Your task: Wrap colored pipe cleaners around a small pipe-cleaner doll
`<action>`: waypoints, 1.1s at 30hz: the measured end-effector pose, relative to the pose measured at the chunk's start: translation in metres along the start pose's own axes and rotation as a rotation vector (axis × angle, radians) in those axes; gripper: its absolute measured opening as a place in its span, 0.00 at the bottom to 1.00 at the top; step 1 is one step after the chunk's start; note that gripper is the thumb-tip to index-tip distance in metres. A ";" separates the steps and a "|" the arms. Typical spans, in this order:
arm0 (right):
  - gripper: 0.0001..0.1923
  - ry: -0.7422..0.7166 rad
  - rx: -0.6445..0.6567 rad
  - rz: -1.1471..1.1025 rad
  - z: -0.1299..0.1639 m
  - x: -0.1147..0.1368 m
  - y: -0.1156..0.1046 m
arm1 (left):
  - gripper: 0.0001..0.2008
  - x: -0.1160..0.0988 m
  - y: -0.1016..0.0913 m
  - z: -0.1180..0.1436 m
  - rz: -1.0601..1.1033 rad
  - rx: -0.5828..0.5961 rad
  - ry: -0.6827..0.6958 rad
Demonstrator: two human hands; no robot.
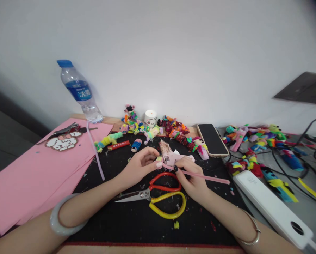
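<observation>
My left hand (142,165) pinches a small yellow and pink fuzzy piece (159,159) between thumb and fingers. A pink pipe cleaner (208,177) runs from that piece to the right, its loose end sticking out past my right hand (192,178). The right thumb and fingers are closed on the pipe cleaner near the piece. Just behind the hands lies a pale pink tool (177,159) with a brownish, dirty tip, partly hidden; its kind is unclear. Scissors (147,194) with one red and one yellow handle lie in front, blades pointing left.
Colourful pipe-cleaner figures (184,139) line the back of the black mat (115,225), more (260,139) at right. A phone (212,139), white power strip (271,208) and black cables are on the right. Pink sheets (41,173), a lilac pipe cleaner (94,150) and a water bottle (80,92) are left.
</observation>
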State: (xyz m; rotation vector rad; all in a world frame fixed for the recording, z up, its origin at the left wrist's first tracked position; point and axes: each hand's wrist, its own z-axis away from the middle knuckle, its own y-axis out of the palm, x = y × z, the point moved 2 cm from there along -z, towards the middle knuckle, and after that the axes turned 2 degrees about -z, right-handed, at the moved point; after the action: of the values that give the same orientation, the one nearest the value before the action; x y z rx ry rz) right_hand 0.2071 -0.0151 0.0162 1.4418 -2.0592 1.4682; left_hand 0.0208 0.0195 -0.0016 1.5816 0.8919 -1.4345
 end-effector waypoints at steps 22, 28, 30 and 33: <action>0.08 -0.276 0.105 0.146 0.003 0.012 0.008 | 0.10 -0.006 0.004 -0.001 -0.081 -0.038 0.023; 0.08 -0.318 0.146 0.236 0.003 0.016 0.012 | 0.11 -0.004 0.005 0.001 -0.079 -0.037 0.019; 0.08 -0.312 0.159 0.268 0.004 0.017 0.012 | 0.10 -0.004 0.006 0.001 -0.083 -0.035 0.020; 0.08 -0.306 0.181 0.295 0.004 0.018 0.014 | 0.10 -0.005 0.007 0.001 -0.093 -0.037 0.025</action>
State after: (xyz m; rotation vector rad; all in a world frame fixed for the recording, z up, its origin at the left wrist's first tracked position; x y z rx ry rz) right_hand 0.1886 -0.0288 0.0181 1.5662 -2.4681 1.6694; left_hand 0.0262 0.0155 0.0041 1.5510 1.0127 -1.4576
